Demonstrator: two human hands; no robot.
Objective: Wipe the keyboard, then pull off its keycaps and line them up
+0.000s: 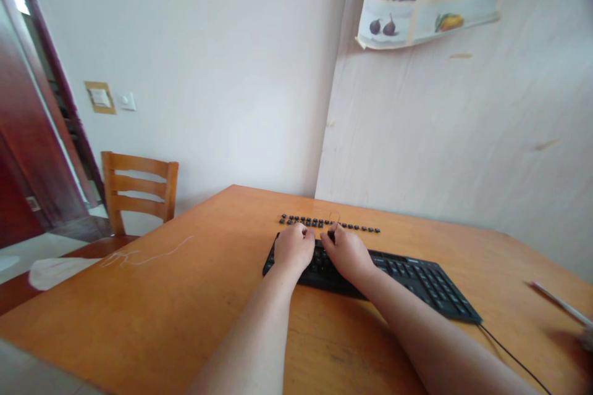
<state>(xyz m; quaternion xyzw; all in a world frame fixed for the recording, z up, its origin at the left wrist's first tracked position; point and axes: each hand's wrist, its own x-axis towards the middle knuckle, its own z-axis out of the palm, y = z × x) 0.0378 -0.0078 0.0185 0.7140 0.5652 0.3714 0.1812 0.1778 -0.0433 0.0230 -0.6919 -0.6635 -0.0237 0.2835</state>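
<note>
A black computer keyboard (421,281) lies on the wooden table, its left part beneath my hands. My left hand (294,249) is closed over the keyboard's upper left area, fingers curled; what they hold, if anything, is hidden. Just to its right, my right hand (348,253) is closed in a pinch at the keyboard's upper edge. A thin wire loop (334,216) sticks up from its fingertips. Behind the keyboard, several loose black keycaps (314,223) stand in rows on the table.
The keyboard's cable (509,352) runs off the front right of the wooden table (222,278). A pencil-like stick (560,302) lies at the right. Thin pale string (148,258) rests on the left side. A wooden chair (141,188) stands beyond the left edge.
</note>
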